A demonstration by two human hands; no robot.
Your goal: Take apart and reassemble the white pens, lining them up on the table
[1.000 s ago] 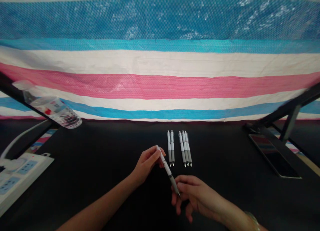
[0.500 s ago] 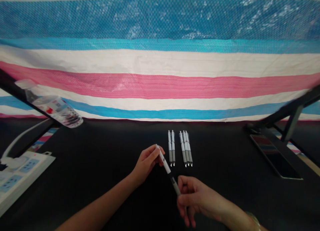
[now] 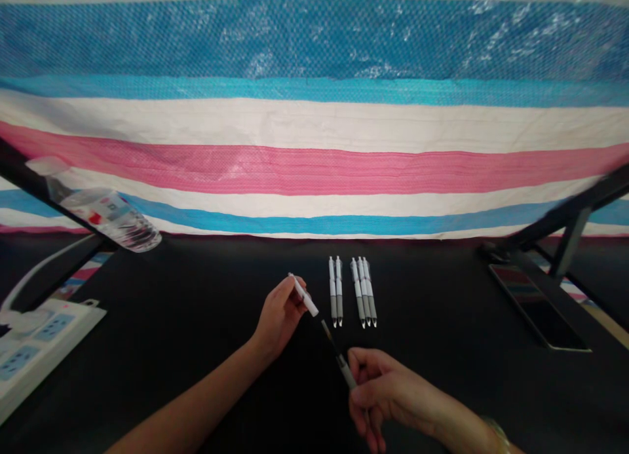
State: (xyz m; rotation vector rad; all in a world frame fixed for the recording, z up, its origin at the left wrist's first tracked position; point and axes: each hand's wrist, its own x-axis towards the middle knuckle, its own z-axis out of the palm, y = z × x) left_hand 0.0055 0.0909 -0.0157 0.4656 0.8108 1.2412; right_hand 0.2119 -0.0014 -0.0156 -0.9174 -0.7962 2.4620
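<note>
Above the dark table, my left hand [image 3: 281,310] pinches the white upper barrel [image 3: 305,297] of a pen, its open end pointing down to the right. My right hand [image 3: 376,392] grips the pen's grey lower barrel [image 3: 346,373]. Out of that grey part a dark refill [image 3: 331,337] sticks up toward the white barrel, with a small gap between them. Beyond my hands lie a pair of white and grey click pens [image 3: 336,291] and, just to the right, a group of three more such pens [image 3: 363,293], all with their tips toward me.
A power strip [image 3: 73,320] with a plugged-in cord lies at the left edge. Behind it a clear plastic bottle [image 3: 115,221] leans by a dark bar. At the right rests a phone [image 3: 538,310] near a black stand [image 3: 570,238]. Striped sheeting [image 3: 314,172] hangs behind the table.
The white barrel has come away from the grey part, moving up and left with my left hand, so the refill now shows bare. My right hand has hardly moved.
</note>
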